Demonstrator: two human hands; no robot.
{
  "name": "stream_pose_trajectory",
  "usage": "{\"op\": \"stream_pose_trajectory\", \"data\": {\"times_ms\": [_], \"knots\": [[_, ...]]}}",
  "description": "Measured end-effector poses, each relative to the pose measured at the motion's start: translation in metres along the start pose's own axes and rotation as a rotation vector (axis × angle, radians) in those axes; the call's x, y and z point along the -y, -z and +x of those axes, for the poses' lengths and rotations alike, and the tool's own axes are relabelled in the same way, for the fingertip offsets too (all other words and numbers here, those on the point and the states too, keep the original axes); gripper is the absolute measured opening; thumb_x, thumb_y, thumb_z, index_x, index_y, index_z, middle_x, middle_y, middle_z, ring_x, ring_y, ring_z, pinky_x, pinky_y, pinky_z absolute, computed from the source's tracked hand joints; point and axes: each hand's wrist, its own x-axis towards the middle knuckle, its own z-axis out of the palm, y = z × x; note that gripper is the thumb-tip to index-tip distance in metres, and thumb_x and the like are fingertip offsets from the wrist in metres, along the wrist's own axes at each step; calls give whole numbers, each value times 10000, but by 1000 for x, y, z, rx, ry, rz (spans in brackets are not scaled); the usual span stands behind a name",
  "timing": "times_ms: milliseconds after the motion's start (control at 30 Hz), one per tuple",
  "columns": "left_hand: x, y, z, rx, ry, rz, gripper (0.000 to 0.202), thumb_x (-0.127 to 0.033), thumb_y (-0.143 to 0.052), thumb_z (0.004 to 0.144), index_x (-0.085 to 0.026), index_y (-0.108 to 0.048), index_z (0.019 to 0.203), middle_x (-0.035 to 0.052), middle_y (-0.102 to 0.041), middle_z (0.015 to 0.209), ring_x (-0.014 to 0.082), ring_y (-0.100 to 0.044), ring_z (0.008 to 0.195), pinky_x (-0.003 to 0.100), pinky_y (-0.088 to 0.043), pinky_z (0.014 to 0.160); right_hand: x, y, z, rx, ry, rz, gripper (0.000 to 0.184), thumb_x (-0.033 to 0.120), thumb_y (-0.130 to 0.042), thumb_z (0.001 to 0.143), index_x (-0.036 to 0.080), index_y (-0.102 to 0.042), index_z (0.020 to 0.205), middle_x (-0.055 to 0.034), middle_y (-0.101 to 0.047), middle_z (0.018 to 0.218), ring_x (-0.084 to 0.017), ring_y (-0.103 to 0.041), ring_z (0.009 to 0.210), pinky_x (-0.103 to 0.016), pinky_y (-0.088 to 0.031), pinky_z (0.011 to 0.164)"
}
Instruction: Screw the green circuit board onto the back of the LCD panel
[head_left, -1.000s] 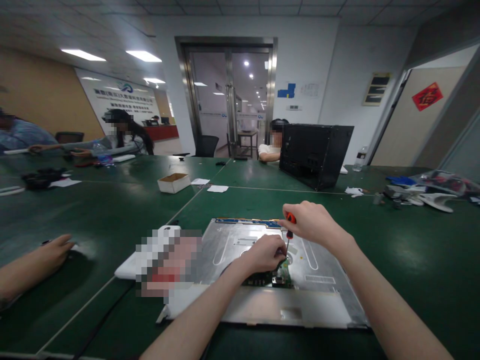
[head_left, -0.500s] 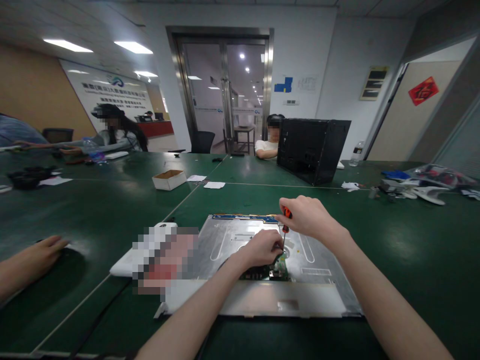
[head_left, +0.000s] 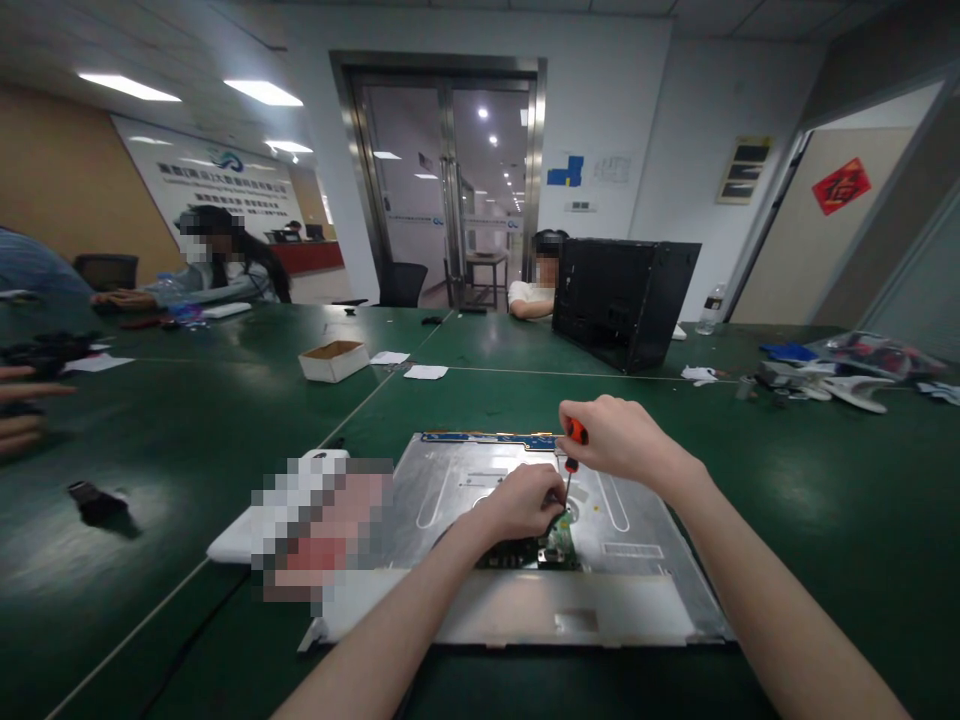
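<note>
A large flat metal panel (head_left: pixel 645 525) lies on the green table in front of me, like the back of a display. My right hand (head_left: pixel 619 435) is wrapped around the orange-and-black handle of a screwdriver (head_left: pixel 575 432). The shaft points down at the upper edge of a green circuit board (head_left: pixel 561 540) on the panel. Beside the shaft, my left hand (head_left: pixel 525 500) is closed with its fingertips at the board's edge, and whatever they pinch is hidden. My left hand and forearm cover part of the board.
Left of the panel lie a white object (head_left: pixel 244 530), partly pixelated, and a black item (head_left: pixel 97 505). Farther back are an open white box (head_left: pixel 334 362), papers (head_left: pixel 426 372) and a black computer case (head_left: pixel 626 300). Another person's hand (head_left: pixel 30 410) reaches in at left.
My hands and the screwdriver keep nearly the same pose. The other person's hand at left has moved back from the black item, which now shows on the table.
</note>
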Motion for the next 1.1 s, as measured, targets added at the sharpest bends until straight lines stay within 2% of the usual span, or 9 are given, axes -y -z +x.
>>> {"op": "stream_pose_trajectory", "data": {"times_ms": [100, 267, 467, 633, 700, 800, 867, 1000, 1100], "knots": [[0, 0, 0, 5, 1, 4, 109, -90, -567, 714, -161, -643, 746, 23, -641, 751, 170, -566, 710, 241, -378, 628, -1, 2, -2, 10, 24, 15, 139, 330, -548, 790, 251, -565, 903, -13, -648, 773, -165, -573, 673, -254, -223, 502], [1, -1, 0, -1, -10, 3, 93, -102, -570, 736, -165, -634, 758, 22, -647, 769, 168, -568, 722, 239, -380, 638, -1, 3, -2, 8, 7, -6, 272, 514, -525, 821, 251, -590, 851, -34, -662, 782, -191, -598, 706, -259, -229, 517], [1, -1, -1, -7, -9, 1, 74, -107, -583, 734, -165, -629, 744, 21, -634, 764, 165, -564, 719, 236, -378, 630, 0, 2, -1, 12, 29, 4, 148, 329, -543, 811, 249, -564, 933, -21, -654, 786, -174, -592, 692, -255, -227, 508], [1, -1, -1, -3, -13, 1, 82, -109, -564, 745, -162, -626, 758, 26, -642, 779, 171, -567, 735, 245, -386, 649, 0, 4, -1, 20, 16, 7, 278, 515, -525, 823, 243, -583, 827, -29, -653, 759, -188, -599, 698, -259, -220, 505], [2, -1, -1, -1, -10, 9, 78, -117, -565, 743, -165, -625, 753, 25, -640, 772, 171, -567, 731, 245, -384, 643, 0, 4, -1, 16, 10, 5, 254, 476, -496, 849, 241, -582, 805, -27, -650, 750, -181, -594, 692, -259, -221, 506], [2, 0, 0, -2, -1, 16, 73, -121, -568, 730, -168, -622, 740, 20, -629, 742, 167, -566, 711, 240, -383, 630, 0, 4, -2, 13, 28, 8, 120, 329, -528, 821, 247, -568, 899, -16, -650, 776, -169, -583, 686, -258, -225, 506], [2, 0, 0, -2, -2, 15, 75, -117, -564, 726, -168, -619, 737, 17, -628, 733, 164, -564, 702, 239, -387, 629, 1, 5, -2, 12, 42, 8, 163, 299, -547, 796, 247, -555, 951, -17, -649, 785, -172, -583, 689, -259, -228, 509], [2, -1, 0, -10, -14, 13, 74, -103, -568, 726, -163, -609, 742, 22, -640, 762, 165, -565, 717, 236, -395, 637, 4, 6, -1, 35, 10, -16, 256, 478, -510, 844, 240, -573, 913, -47, -652, 786, -200, -607, 724, -263, -243, 522], [1, -1, 0, -4, -25, 27, 64, -104, -575, 733, -160, -605, 735, 28, -641, 778, 169, -570, 732, 238, -398, 646, 5, 6, 0, 42, -10, -34, 246, 453, -460, 883, 236, -575, 901, -52, -653, 792, -199, -612, 735, -265, -250, 525]]}}
